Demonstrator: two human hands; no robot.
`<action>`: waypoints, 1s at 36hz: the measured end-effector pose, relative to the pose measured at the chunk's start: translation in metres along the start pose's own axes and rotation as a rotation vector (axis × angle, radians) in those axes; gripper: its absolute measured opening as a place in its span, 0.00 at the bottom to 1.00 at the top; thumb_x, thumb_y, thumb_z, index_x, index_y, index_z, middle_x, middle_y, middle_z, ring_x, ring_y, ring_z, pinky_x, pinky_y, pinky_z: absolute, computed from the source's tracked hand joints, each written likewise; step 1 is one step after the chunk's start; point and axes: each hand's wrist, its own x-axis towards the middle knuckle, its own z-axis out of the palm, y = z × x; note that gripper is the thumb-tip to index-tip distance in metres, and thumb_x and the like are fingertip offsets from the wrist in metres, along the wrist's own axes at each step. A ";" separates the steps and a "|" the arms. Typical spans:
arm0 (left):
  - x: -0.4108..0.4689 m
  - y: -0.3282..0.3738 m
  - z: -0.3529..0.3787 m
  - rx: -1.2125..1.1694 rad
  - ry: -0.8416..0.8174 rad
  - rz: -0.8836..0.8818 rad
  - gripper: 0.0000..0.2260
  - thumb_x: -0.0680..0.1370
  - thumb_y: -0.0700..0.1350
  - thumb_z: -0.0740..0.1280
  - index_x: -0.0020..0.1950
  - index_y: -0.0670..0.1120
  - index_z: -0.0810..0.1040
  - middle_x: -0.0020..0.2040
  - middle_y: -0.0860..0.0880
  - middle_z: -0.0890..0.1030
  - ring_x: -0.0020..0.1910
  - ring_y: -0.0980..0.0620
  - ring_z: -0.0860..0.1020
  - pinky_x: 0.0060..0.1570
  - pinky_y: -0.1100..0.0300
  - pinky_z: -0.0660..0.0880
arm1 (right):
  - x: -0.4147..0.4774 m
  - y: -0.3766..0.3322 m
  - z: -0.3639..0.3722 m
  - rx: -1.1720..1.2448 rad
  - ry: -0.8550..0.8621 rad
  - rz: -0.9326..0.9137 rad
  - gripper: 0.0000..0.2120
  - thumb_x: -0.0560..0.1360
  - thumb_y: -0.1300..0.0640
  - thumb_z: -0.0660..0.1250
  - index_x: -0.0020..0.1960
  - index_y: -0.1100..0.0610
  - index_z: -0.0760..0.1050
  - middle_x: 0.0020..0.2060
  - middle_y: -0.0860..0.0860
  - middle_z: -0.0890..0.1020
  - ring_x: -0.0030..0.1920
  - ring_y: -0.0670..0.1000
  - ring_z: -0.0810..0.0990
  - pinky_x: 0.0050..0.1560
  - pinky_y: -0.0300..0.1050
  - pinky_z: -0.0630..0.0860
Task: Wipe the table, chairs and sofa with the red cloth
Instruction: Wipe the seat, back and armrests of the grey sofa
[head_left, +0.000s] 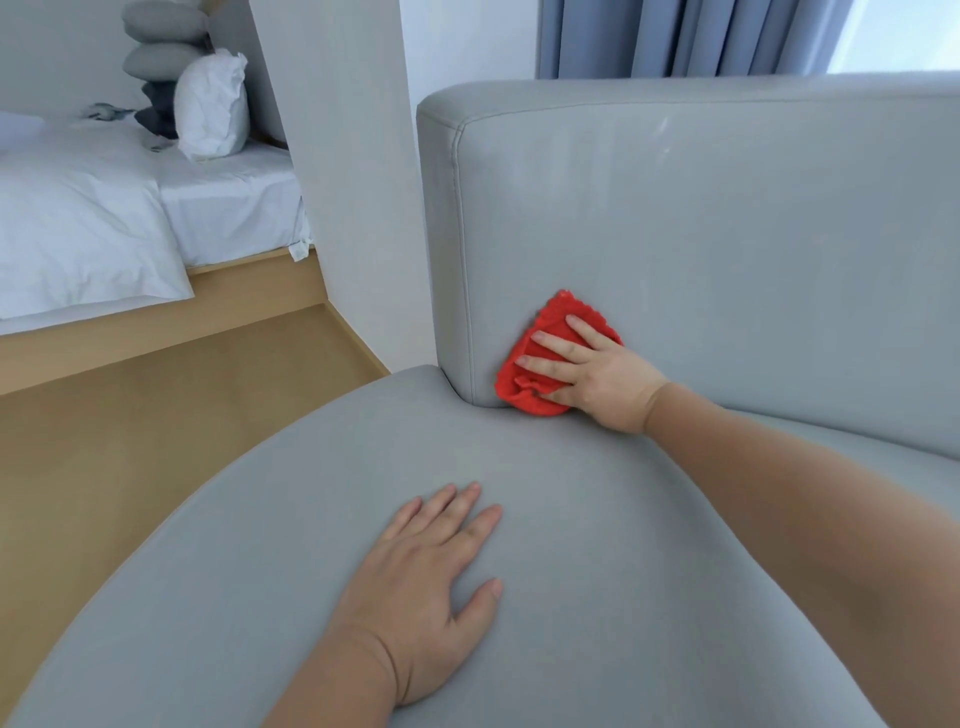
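at the far left a bed (78, 223) with a white pillow (210, 106) stands behind a wall, not part of the job. the left hand (431, 587) lies flat on the seat of the grey sofa (727, 234), fingers spread and holding nothing; i think it carries the person's weight while they lean forward. further right, the red cloth (540, 364) is bunched against the lower left corner of the backrest, just above the seam where it meets the seat. the right hand (587, 374) presses it there with straight fingers, probably so the whole palm pushes the cloth onto the fabric. blue curtains (675, 36) hang behind the sofa. table and chairs are not in view.
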 end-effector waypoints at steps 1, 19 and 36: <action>0.000 0.000 0.000 -0.014 0.005 -0.001 0.31 0.73 0.65 0.41 0.76 0.60 0.49 0.75 0.61 0.42 0.75 0.58 0.38 0.72 0.60 0.36 | 0.000 0.003 -0.001 -0.012 -0.002 -0.011 0.16 0.64 0.60 0.78 0.50 0.47 0.84 0.65 0.51 0.77 0.66 0.61 0.74 0.64 0.68 0.64; -0.001 0.003 -0.007 0.066 0.068 0.012 0.26 0.73 0.59 0.57 0.69 0.51 0.73 0.70 0.51 0.71 0.68 0.47 0.71 0.63 0.55 0.60 | -0.015 0.115 -0.059 -0.145 0.291 0.276 0.14 0.72 0.64 0.66 0.57 0.56 0.81 0.68 0.61 0.73 0.66 0.68 0.71 0.64 0.71 0.64; 0.001 0.006 -0.013 0.096 0.035 0.001 0.26 0.73 0.59 0.57 0.68 0.51 0.75 0.69 0.50 0.73 0.67 0.48 0.72 0.63 0.55 0.60 | -0.002 0.114 -0.062 0.109 0.576 0.581 0.10 0.74 0.61 0.68 0.54 0.60 0.82 0.65 0.63 0.74 0.65 0.71 0.70 0.64 0.75 0.60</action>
